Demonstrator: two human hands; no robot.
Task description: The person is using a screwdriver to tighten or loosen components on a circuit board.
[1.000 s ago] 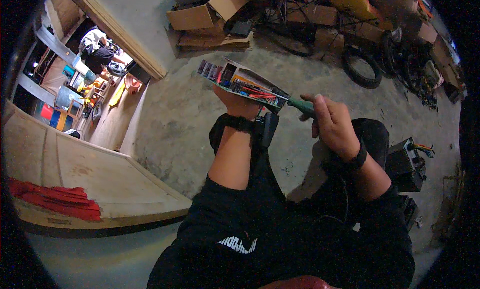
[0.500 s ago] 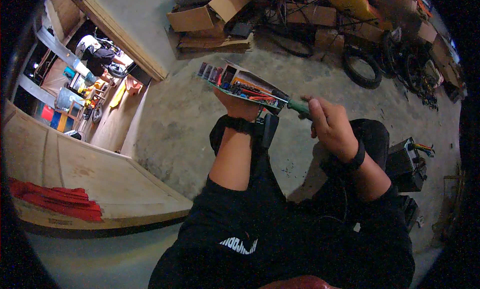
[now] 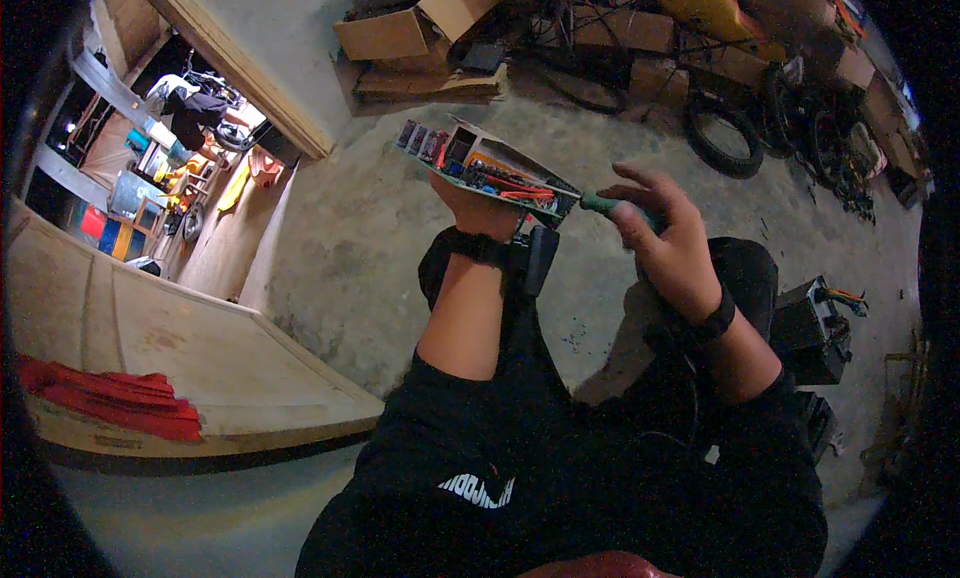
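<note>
My left hand [image 3: 472, 214] holds up a circuit board [image 3: 450, 184] from beneath, its fingers mostly hidden by it. The board bears capacitors, red and orange wires and a pale metal plate along its far side. In my right hand [image 3: 682, 256] is a screwdriver with a green handle [image 3: 600, 205], lying against the thumb while the upper fingers are lifted and loosely spread. Its shaft points left across the board; I cannot tell whether the tip touches a screw.
Cardboard boxes [image 3: 385, 36] and bicycle tyres [image 3: 722, 138] are piled at the back. A metal box with coloured wires [image 3: 812, 328] stands on the floor at right. A red cloth [image 3: 110, 398] lies on a wooden ledge at left; beyond a doorway is a person [image 3: 195, 118].
The fingers of my right hand have loosened and lifted off the screwdriver's handle. The board in my left hand has barely moved.
</note>
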